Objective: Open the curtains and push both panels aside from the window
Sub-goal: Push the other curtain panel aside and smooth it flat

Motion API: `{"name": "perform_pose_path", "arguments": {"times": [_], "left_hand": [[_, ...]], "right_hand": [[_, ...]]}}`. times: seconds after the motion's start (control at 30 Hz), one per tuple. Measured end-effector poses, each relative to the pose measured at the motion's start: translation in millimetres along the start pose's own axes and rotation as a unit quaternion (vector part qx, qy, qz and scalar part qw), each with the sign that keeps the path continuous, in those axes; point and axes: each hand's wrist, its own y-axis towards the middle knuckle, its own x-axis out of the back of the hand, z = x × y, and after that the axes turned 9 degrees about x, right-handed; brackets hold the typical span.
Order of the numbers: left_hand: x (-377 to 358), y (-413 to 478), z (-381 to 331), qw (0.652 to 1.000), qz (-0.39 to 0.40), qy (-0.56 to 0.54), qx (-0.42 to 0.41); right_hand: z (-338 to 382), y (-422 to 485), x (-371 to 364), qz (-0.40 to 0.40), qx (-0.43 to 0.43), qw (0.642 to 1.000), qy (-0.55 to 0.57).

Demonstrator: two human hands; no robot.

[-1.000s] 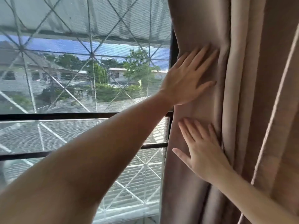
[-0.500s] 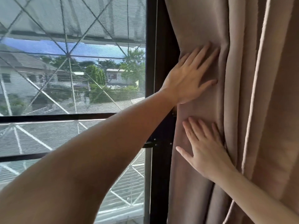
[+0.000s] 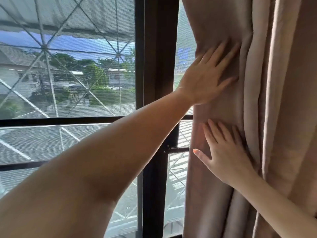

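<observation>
A beige curtain panel (image 3: 267, 103) hangs bunched in folds at the right side of the window (image 3: 68, 79). My left hand (image 3: 207, 74) lies flat on the curtain's left edge, fingers spread, arm reaching across the glass. Below it my right hand (image 3: 224, 153) presses flat against the same panel, fingers pointing up. Neither hand grips the fabric. The other curtain panel is out of view.
A dark vertical window frame post (image 3: 157, 117) stands just left of the curtain edge, with a narrow strip of glass (image 3: 183, 48) showing between them. Horizontal dark bars (image 3: 51, 121) and a diamond-pattern grille cross the window; houses and trees lie outside.
Both hands have pushed the curtain farther right. The dark frame post, hidden a second ago, now stands exposed, and a strip of glass beyond it has come into view.
</observation>
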Motion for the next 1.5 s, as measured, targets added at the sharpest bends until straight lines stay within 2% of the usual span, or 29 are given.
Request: {"name": "perform_pose_path", "arguments": {"times": [0.33, 0.63, 1.07, 1.23, 1.5], "left_hand": [[-14, 19, -21, 0.999, -0.007, -0.029, 0.013], [-6, 4, -10, 0.999, -0.017, -0.038, 0.010], [44, -56, 34, 0.999, 0.032, -0.027, -0.025], [73, -86, 58, 0.998, 0.038, -0.032, -0.037], [126, -130, 102, 0.996, 0.060, -0.040, -0.054]], "right_hand": [[-31, 1, -13, -0.009, -0.023, 1.000, -0.015], [-10, -4, -9, -0.002, -0.028, 1.000, -0.001], [86, -18, 24, 0.036, -0.030, 0.999, 0.020], [132, -15, 44, 0.089, -0.060, 0.994, 0.013], [216, -13, 69, 0.108, -0.083, 0.988, 0.075]]}}
